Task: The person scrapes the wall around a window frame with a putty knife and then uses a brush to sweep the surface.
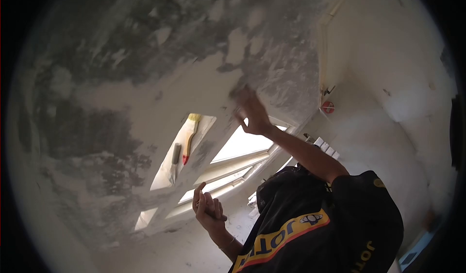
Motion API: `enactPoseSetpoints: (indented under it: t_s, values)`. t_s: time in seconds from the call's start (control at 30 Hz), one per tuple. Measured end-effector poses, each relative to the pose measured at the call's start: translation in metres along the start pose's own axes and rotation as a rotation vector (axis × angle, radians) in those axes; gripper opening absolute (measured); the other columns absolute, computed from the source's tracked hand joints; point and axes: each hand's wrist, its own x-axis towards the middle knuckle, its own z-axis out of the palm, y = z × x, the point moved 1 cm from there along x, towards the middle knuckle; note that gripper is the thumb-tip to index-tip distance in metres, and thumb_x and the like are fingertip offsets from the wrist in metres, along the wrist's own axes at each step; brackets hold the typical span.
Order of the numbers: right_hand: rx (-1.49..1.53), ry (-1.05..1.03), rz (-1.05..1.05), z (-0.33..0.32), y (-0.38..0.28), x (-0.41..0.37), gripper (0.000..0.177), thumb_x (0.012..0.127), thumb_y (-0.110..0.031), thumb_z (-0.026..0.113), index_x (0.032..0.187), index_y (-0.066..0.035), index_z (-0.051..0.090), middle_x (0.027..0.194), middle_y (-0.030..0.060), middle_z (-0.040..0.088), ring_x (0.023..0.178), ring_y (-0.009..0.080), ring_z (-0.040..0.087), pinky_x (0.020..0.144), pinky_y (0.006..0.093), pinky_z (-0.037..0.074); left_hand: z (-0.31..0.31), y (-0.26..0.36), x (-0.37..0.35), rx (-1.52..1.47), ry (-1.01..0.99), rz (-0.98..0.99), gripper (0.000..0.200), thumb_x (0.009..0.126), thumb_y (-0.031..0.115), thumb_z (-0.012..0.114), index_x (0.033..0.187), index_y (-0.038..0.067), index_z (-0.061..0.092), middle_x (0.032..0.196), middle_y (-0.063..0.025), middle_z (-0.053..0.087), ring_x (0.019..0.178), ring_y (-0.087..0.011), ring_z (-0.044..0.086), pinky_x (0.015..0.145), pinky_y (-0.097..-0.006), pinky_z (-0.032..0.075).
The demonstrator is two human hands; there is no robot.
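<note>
My right hand (252,110) is stretched up against the grey, patchily plastered wall (194,83), its thumb apart from the palm. Motion smears the fingers, and the fingertips overlap a dark patch. Lower down, in front of my chest, my left hand (209,210) is closed with the index finger pointing up. Its fingers curl round a small brownish thing that I cannot make out. Between the hands and the left of the wall is a slanted recess (162,178). In it lie a paintbrush (191,137) with yellow bristles and a red handle tip, and a grey-handled tool (175,156).
A bright window opening (242,144) with a pale frame lies behind my arms. To the right, a red round object (328,107) is on the wall near a corner. White blocks (326,147) show beyond my shoulder. A blue strip (422,246) stands at the lower right.
</note>
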Motion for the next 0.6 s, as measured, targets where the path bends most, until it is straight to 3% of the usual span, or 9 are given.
enactPoseSetpoints:
  t_s: [0.1,0.2,0.23,0.3,0.33,0.4,0.5,0.6]
  values:
    - [-0.011,0.338,-0.017,-0.03,-0.003,0.073,0.069,0.098,-0.042,0.041,0.148,0.002,0.025,0.155,0.0243,0.021,0.144,0.046,0.015,0.116,0.0577,0.015,-0.013,-0.007,-0.007,-0.086,0.041,-0.012,0.034,0.097,0.011,0.044,0.123,-0.009,0.05,0.052,0.0026,0.034,0.032,-0.0044,0.022,0.027,-0.0202,0.02]
    - [0.115,0.44,-0.035,-0.041,-0.03,0.1,0.068,0.099,-0.042,0.041,0.147,0.003,0.025,0.154,0.0265,0.021,0.143,0.0474,0.015,0.116,0.0571,0.016,-0.023,-0.015,-0.011,-0.149,0.097,-0.081,0.035,0.097,0.014,0.046,0.123,-0.008,0.051,0.053,0.0026,0.034,0.032,-0.0044,0.022,0.027,-0.0202,0.02]
    - [0.125,0.434,-0.045,-0.036,-0.033,0.092,0.068,0.099,-0.042,0.041,0.147,0.003,0.025,0.154,0.0265,0.021,0.143,0.0474,0.015,0.116,0.0571,0.016,-0.024,-0.015,-0.01,-0.157,0.106,-0.073,0.035,0.097,0.014,0.046,0.123,-0.008,0.051,0.053,0.0026,0.034,0.032,-0.0044,0.022,0.027,-0.0202,0.02]
    - [0.114,0.124,-0.094,-0.02,-0.036,0.053,0.068,0.097,-0.039,0.045,0.147,0.003,0.027,0.153,0.0275,0.023,0.144,0.0455,0.017,0.116,0.0561,0.015,-0.022,-0.014,-0.005,-0.088,0.025,-0.086,0.038,0.097,0.019,0.048,0.126,-0.005,0.047,0.054,0.0041,0.035,0.032,-0.0042,0.025,0.027,-0.02,0.02]
    - [0.115,0.122,-0.101,-0.018,-0.034,0.034,0.068,0.097,-0.039,0.045,0.147,0.003,0.027,0.153,0.0275,0.023,0.144,0.0455,0.017,0.116,0.0561,0.015,-0.02,-0.013,-0.002,-0.094,0.027,-0.081,0.038,0.097,0.019,0.048,0.126,-0.005,0.047,0.054,0.0041,0.035,0.032,-0.0042,0.025,0.027,-0.02,0.02]
    - [-0.023,-0.3,-0.105,-0.015,-0.025,0.004,0.068,0.094,-0.036,0.049,0.146,0.002,0.03,0.152,0.0278,0.025,0.144,0.0435,0.02,0.117,0.0558,0.015,-0.014,-0.009,0.001,-0.045,-0.033,-0.048,0.037,0.097,0.019,0.048,0.125,-0.005,0.048,0.054,0.0039,0.036,0.032,-0.0042,0.025,0.027,-0.0202,0.02]
    - [-0.074,-0.244,-0.088,-0.018,-0.003,0.009,0.069,0.092,-0.034,0.052,0.146,0.002,0.029,0.152,0.0278,0.025,0.144,0.041,0.02,0.117,0.0565,0.014,-0.012,-0.007,-0.001,-0.016,0.031,-0.051,0.036,0.097,0.018,0.048,0.124,-0.005,0.049,0.053,0.0035,0.036,0.032,-0.0044,0.025,0.027,-0.0205,0.019]
    - [-0.02,0.01,-0.07,-0.031,-0.03,0.067,0.071,0.094,-0.036,0.049,0.148,0.002,0.024,0.154,0.0277,0.022,0.145,0.0439,0.015,0.116,0.0575,0.013,-0.019,-0.014,-0.003,-0.073,0.072,-0.065,0.036,0.097,0.018,0.048,0.124,-0.006,0.049,0.053,0.0034,0.035,0.032,-0.0046,0.025,0.027,-0.0204,0.019]
